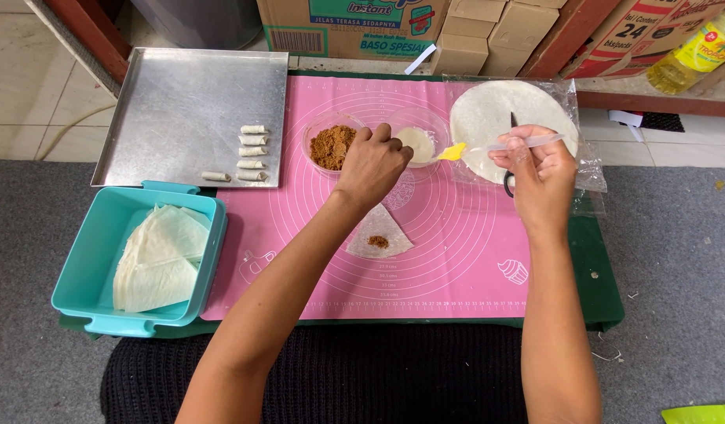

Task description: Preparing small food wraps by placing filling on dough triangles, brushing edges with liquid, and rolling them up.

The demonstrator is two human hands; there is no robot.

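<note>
- Left hand (372,161) sits in the middle of the frame, fingers curled down at the rim of the small clear bowl of brown crumbly filling (332,146). Looks like it's pinching at the filling, but I honestly can't tell if anything's between the fingertips.
- Right hand (537,169) is over in the right-center, clenched around the clear handle of a little brush with a yellow tip (500,146). The yellow end points left, right at the edge of the second clear bowl with pale liquid (418,143).
- Just below the left hand, lower down the frame, lies a triangular wrapper piece (378,233) with a small dab of brown filling on it. It's apart from both hands, closer to the left one.
- Behind the right hand, upper right, there's a round stack of white wrappers (496,110) on clear plastic, with black scissors (509,182) partly hidden under the hand.
- All that rests on a pink baking mat (456,267) with circle markings, laid over a green surface (598,298).
- Upper left: a metal tray (174,102) with a few finished little rolls (251,151) lined up near its right side.
- Lower left: a teal box (87,259) holding cut wrapper sheets (160,259).
</note>
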